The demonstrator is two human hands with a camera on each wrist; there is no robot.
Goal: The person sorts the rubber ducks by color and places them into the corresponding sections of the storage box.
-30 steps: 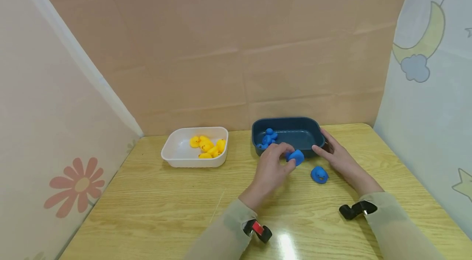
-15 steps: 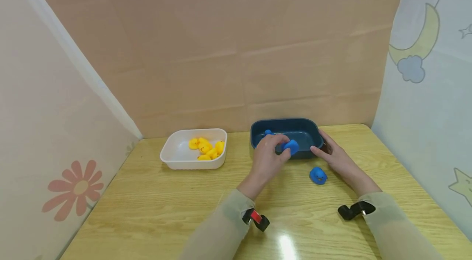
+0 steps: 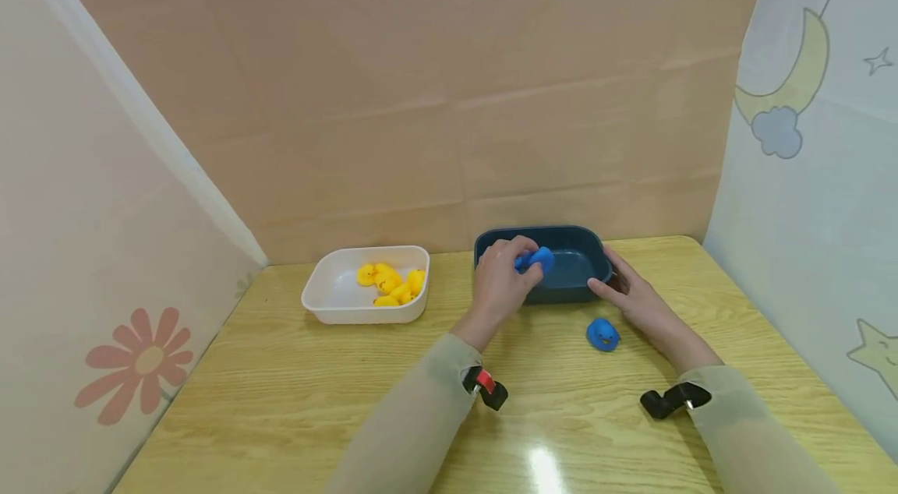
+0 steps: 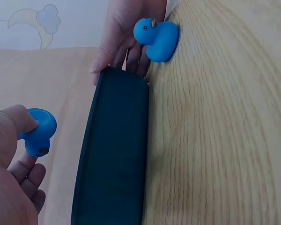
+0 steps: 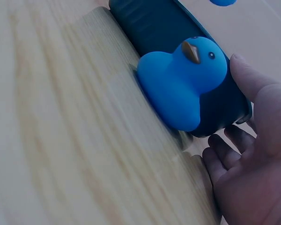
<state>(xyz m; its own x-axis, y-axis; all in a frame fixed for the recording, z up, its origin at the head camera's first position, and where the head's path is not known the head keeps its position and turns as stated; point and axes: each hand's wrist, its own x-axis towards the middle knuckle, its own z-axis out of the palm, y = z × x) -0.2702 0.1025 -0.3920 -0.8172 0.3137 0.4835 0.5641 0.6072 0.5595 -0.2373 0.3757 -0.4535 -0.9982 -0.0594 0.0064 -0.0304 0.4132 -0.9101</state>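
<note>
My left hand [image 3: 500, 280] pinches a blue rubber duck [image 3: 541, 261] between thumb and fingers, above the left part of a dark blue plastic tub [image 3: 564, 296]. In the left wrist view that duck [image 4: 40, 129] is tipped, its base towards the thumb. My right hand [image 3: 641, 305] grips the tub's right end, thumb at the rim and fingers round the corner. A second blue duck [image 3: 603, 334] sits on the table in front of the tub, close to the right hand; the right wrist view shows this duck [image 5: 182, 84] upright. The left hand hides the tub's left inside.
A white tub [image 3: 365, 315] with several yellow rubber ducks [image 3: 388, 281] stands left of the dark one. Both are on a wooden table [image 3: 295, 393], near the papered back wall [image 3: 351, 89]. Printed panels [image 3: 793, 221] stand at the sides.
My left hand has moved up and left with the blue duck, from the tub's front edge to over its inside. It now covers the ducks seen there before. The right hand stays put.
</note>
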